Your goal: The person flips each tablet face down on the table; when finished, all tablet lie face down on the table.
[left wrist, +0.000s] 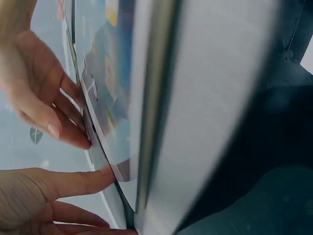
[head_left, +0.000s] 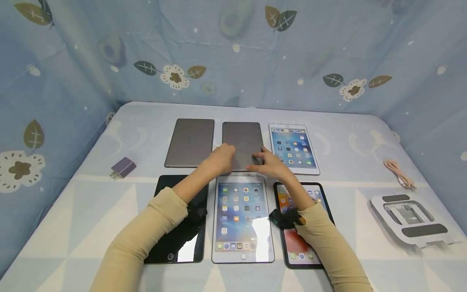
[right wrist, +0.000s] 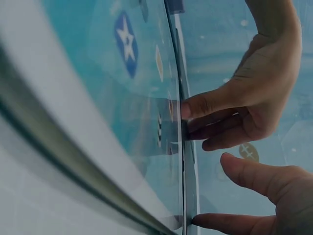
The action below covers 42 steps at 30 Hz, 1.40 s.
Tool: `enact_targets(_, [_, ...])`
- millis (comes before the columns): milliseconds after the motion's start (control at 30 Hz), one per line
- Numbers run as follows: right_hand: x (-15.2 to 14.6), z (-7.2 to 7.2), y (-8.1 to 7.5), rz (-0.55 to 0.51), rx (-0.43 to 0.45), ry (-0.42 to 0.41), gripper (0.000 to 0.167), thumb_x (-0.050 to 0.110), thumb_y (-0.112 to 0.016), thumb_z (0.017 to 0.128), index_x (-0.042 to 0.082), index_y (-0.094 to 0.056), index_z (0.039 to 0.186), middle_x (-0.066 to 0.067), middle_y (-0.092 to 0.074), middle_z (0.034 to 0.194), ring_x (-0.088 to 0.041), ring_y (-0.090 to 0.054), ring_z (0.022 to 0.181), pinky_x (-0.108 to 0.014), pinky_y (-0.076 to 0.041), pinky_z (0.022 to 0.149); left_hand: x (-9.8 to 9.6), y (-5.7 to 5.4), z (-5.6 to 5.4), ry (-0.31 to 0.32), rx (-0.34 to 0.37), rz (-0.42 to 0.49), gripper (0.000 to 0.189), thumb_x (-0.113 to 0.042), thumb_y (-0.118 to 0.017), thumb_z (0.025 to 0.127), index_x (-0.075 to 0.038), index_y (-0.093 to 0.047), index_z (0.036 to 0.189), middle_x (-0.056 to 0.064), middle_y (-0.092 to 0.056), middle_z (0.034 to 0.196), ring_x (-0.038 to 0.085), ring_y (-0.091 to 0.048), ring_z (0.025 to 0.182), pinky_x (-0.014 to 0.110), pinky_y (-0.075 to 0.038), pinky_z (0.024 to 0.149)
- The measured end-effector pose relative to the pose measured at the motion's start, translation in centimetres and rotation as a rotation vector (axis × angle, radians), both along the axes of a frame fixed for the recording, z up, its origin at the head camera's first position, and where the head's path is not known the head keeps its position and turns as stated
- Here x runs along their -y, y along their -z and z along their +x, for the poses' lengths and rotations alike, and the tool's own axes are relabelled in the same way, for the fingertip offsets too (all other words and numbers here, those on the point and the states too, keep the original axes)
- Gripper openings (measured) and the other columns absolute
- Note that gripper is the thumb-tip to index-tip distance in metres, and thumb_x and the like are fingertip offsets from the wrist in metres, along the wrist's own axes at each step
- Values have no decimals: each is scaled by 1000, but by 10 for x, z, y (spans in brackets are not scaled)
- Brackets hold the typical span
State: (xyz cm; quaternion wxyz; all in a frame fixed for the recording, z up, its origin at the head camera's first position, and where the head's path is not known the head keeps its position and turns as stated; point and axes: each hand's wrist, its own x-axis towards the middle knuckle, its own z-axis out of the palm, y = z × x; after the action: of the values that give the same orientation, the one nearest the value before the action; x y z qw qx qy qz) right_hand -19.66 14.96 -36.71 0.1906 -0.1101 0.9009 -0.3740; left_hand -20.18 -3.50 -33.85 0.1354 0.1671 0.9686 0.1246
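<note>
A grey tablet [head_left: 242, 138] lies face down in the middle of the back row. My left hand [head_left: 223, 156] grips its near-left part, thumb and curled fingers right at its edges. In the left wrist view, the left thumb [left wrist: 88, 181] reaches the tablet's thin edge. My right hand [head_left: 273, 164] is at the near-right corner, index finger along the right side. The right thumb [right wrist: 249, 176] stands apart from the edge in the right wrist view. Just in front lies a white tablet [head_left: 238, 215], its screen lit with app icons.
Another grey tablet [head_left: 189, 140] lies back left and a lit white tablet [head_left: 292, 148] back right. In front are a dark-screened black tablet [head_left: 160, 247] and a lit black-bezelled tablet [head_left: 300, 247]. A purple charger plug [head_left: 123, 167], pinkish cable [head_left: 397, 174] and white folding stand [head_left: 408, 221] lie outward.
</note>
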Motion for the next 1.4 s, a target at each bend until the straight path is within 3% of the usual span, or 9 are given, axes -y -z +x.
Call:
enact_targets(133, [-1,0,0,-4,-9,7,73,31,-63,90,-1,-31,148,-24,-9,160,-46,-13,145,-60,-22,114,-5,2,3,-4,-24,-1,30,4,-73,77,2,-65,106,18,-69,105,30,-68,88,32,-57,69])
enact_targets(267, [-1,-3,3,-39,-19,-10,80,32,-62,90,2,-22,152,-22,-15,159,-43,-17,145,-59,-23,114,-4,1,5,-24,7,-21,28,6,-66,83,2,-64,111,18,-67,109,30,-67,90,33,-56,72])
enact_targets(433, [-5,-3,4,-59,-2,13,82,31,-63,90,4,-18,153,-21,-15,160,-41,-16,146,-59,-23,115,-6,2,6,15,2,-27,24,7,-60,85,3,-64,108,18,-68,105,30,-67,89,34,-56,73])
enact_targets(600, [-5,-5,1,-67,31,49,87,32,-63,90,5,-11,154,-22,-14,160,-41,-16,146,-58,-23,115,-6,0,6,29,-24,-62,24,6,-60,85,2,-66,108,17,-69,104,29,-67,89,35,-57,74])
enact_targets(800, [-12,-6,-6,-42,22,23,86,34,-63,90,4,-14,154,-23,-17,158,-43,-19,145,-58,-26,113,-13,-1,2,52,-26,-75,16,2,-67,83,0,-68,99,14,-70,95,26,-67,83,34,-57,69])
enact_targets(933, [-26,-7,-12,17,-10,35,82,36,-63,90,4,-20,153,-25,-23,156,-44,-25,142,-59,-29,111,-30,2,-3,112,-15,-14,26,-13,-75,83,1,-65,102,13,-69,96,26,-67,86,34,-56,74])
enact_targets(1067, [-47,-11,-15,78,-31,59,79,36,-61,92,3,-23,152,-27,-25,154,-46,-29,139,-61,-30,110,-54,9,-10,154,9,59,35,-28,-76,83,0,-65,102,7,-65,87,17,-60,73,27,-51,64])
enact_targets(1200, [-71,-12,-16,118,-29,101,79,39,-60,92,1,-23,151,-28,-24,154,-49,-27,139,-64,-29,108,-76,12,-15,179,27,89,36,-33,-77,81,-3,-64,98,3,-58,80,12,-49,65,22,-42,58])
enact_targets(1400, [-102,-11,-13,191,-18,160,82,40,-60,91,-3,-23,150,-34,-22,152,-53,-23,139,-65,-28,108,-101,13,-21,211,55,108,39,-37,-79,78,-6,-62,94,0,-55,79,11,-47,66,21,-42,57])
